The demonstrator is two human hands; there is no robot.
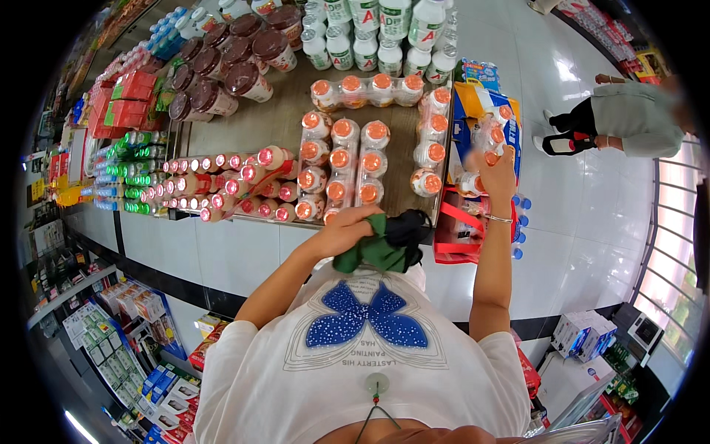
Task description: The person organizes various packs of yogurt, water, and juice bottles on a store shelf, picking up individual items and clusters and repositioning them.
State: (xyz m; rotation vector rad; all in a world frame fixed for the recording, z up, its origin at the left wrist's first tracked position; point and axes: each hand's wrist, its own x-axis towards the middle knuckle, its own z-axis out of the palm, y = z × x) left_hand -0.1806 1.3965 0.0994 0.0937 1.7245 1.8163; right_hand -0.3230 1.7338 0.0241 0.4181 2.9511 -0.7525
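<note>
My left hand (346,231) is closed around a bunched dark green cloth (373,250) with a black part at its right end, just off the table's near edge. My right hand (499,176) reaches past the table's right end, its fingers wrapped on a shrink-wrapped pack of orange-capped bottles (488,136). Under that pack are a blue and yellow carton (466,96) and a red bag or box (457,250). On the wooden display table (259,129) stand more orange-capped bottle packs (340,159), one row (366,92) lying crosswise behind them and another (431,144) along the right edge.
Brown-lidded cups (240,55), green and white bottles (370,37) and red-capped bottles (222,181) crowd the table. Blue-capped bottles (522,222) stand on the floor at right. Another person (629,118) is farther right. Stocked shelves (111,348) line the lower left.
</note>
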